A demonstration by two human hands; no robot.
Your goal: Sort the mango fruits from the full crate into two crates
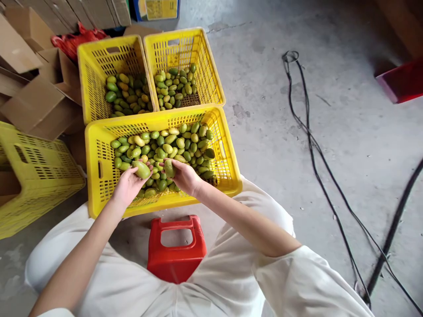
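Observation:
Over the near yellow crate (165,209) both hands are held a short way apart. My left hand (127,185) is closed around a smooth, light green oval fruit (141,170), its fingertips under and behind it. In my right hand (185,177) is a darker green oval fruit (169,168), gripped between thumb and fingers. Beneath them, many similar green and yellowish fruits (170,139) lie loose in the crate. The exact kind of fruit cannot be told from this view.
Two more yellow crates, a back left crate (87,88) and a back right crate (209,72), hold similar fruit. Cardboard boxes (36,101) and another yellow crate (42,176) stand left. A red stool (175,262) is between the legs. Black cable (309,132) lies on the right floor.

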